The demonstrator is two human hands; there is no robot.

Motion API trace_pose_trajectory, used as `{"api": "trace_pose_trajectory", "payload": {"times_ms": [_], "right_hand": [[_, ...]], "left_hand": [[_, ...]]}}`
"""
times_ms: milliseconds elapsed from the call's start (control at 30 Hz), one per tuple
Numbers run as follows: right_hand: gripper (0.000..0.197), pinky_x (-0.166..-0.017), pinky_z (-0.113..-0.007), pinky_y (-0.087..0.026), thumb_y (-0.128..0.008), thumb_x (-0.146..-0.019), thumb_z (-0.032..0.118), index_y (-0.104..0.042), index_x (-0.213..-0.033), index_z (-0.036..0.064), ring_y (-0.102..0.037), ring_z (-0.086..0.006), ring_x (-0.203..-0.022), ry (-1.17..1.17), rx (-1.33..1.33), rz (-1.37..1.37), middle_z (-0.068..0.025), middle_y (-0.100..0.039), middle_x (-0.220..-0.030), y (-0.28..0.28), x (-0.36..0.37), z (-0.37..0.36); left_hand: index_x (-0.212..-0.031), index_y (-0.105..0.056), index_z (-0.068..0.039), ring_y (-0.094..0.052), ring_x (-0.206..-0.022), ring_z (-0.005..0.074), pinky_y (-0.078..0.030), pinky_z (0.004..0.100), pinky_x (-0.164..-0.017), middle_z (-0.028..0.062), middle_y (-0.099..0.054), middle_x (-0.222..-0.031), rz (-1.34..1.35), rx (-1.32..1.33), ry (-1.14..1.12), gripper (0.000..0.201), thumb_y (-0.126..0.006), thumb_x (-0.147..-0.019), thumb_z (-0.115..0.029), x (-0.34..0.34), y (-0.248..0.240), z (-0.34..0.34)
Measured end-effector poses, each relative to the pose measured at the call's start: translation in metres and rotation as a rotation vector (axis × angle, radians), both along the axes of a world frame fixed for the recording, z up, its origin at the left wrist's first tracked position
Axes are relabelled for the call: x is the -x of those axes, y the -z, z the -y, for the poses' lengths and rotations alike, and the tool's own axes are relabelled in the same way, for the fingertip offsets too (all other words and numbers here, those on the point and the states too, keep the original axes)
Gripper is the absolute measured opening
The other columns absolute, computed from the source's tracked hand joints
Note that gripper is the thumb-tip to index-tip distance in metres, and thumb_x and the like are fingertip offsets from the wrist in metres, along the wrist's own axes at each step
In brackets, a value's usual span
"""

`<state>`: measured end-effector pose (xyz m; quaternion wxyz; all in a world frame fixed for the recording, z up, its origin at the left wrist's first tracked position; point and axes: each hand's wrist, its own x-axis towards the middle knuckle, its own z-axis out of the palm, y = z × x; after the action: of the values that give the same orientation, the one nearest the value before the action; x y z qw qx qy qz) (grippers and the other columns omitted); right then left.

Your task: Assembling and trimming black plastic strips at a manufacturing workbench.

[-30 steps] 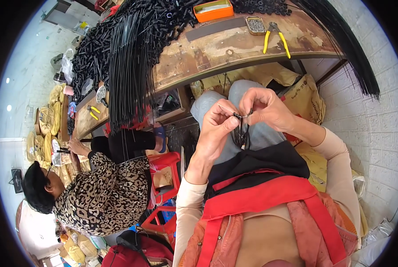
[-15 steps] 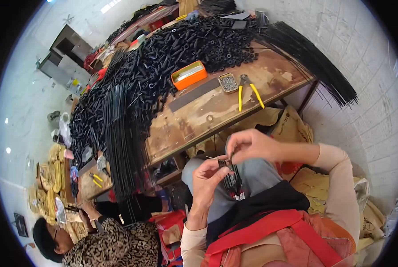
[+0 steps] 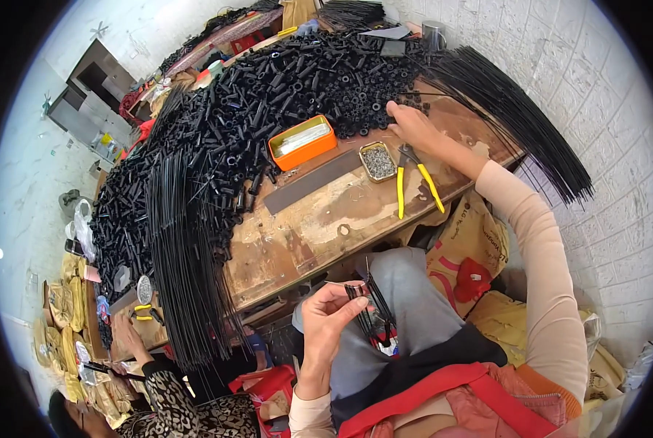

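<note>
My left hand (image 3: 322, 320) is closed above my lap, thumb and fingers pinching a bundle of thin black strips (image 3: 382, 315). The strips hang down over my grey trousers, and a thin pale piece pokes out by the fingertips. My right hand (image 3: 415, 129) is stretched over the table to the near right edge of a heap of small black rings (image 3: 370, 93). Its fingers are bent together at the rings; what they hold, if anything, is too small to make out. Below that hand lie pincers with yellow handles (image 3: 417, 182) and a small tin of metal bits (image 3: 378, 161).
An orange box (image 3: 302, 143) of pale sticks and a dark flat bar (image 3: 312, 181) lie on the wooden table (image 3: 297, 248). Long black rods (image 3: 184, 255) overhang its left front; more rods (image 3: 520, 117) overhang the right. A co-worker (image 3: 188, 401) sits at the left.
My right hand has left the bundle beside my left hand and moved up and forward to the black rings. My left hand keeps the bundle and is slightly lower. The view has shifted.
</note>
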<state>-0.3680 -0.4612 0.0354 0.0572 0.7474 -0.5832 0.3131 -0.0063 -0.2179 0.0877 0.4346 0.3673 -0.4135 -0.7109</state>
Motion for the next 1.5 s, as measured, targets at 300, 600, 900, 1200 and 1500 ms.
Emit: {"api": "trace_pose_trajectory", "payload": {"times_ms": [300,600,900,1200,1500], "right_hand": [[0.024,-0.072,-0.027,-0.049,-0.068,-0.085,0.011,-0.065,-0.109,0.0047,-0.057,-0.0121,-0.082,-0.516,-0.441,0.677,-0.003,-0.06,-0.092,-0.068,-0.087,-0.153],[0.012,-0.084,-0.026,-0.05,-0.064,-0.09,0.006,-0.062,-0.102,0.0021,-0.064,-0.0113,-0.092,-0.634,-0.831,1.014,-0.0066,-0.068,-0.097,-0.137,-0.137,-0.29],[0.008,-0.093,-0.031,-0.048,-0.057,-0.094,0.007,-0.054,-0.102,0.0036,-0.062,-0.0157,-0.103,-0.765,-0.685,1.036,-0.0132,-0.068,-0.108,-0.132,-0.147,-0.322],[0.01,-0.087,-0.028,-0.049,-0.058,-0.095,0.01,-0.058,-0.101,0.0017,-0.061,-0.0109,-0.096,-0.709,-0.654,0.969,-0.0062,-0.066,-0.1,-0.131,-0.143,-0.324],[0.011,-0.081,-0.024,-0.047,-0.065,-0.091,0.01,-0.063,-0.098,0.0022,-0.058,-0.0059,-0.089,-0.639,-0.696,0.825,0.0,-0.063,-0.095,-0.141,-0.135,-0.325]], "left_hand": [[-0.088,-0.056,0.001,-0.063,-0.083,0.0169,-0.056,0.033,-0.076,0.0128,-0.064,-0.101,0.09,0.006,0.059,0.01,-0.063,-0.083,0.007,0.004,-0.008,-0.029],[-0.122,-0.059,0.001,-0.062,-0.094,0.0132,-0.055,0.0287,-0.076,0.0074,-0.064,-0.109,-0.029,0.18,0.231,0.037,-0.066,-0.086,0.003,0.015,-0.025,-0.065],[-0.119,-0.062,-0.001,-0.061,-0.092,0.0106,-0.056,0.0306,-0.075,0.0058,-0.067,-0.105,-0.084,0.242,0.194,0.031,-0.064,-0.088,0.002,0.009,-0.033,-0.089],[-0.117,-0.06,-0.001,-0.061,-0.095,0.0117,-0.056,0.0312,-0.077,0.008,-0.065,-0.114,-0.077,0.251,0.197,0.029,-0.063,-0.089,0.001,0.009,-0.032,-0.092],[-0.114,-0.061,0.0,-0.061,-0.092,0.0098,-0.053,0.0277,-0.078,0.0046,-0.066,-0.105,-0.1,0.222,0.212,0.025,-0.064,-0.09,-0.003,0.012,-0.032,-0.092]]}}
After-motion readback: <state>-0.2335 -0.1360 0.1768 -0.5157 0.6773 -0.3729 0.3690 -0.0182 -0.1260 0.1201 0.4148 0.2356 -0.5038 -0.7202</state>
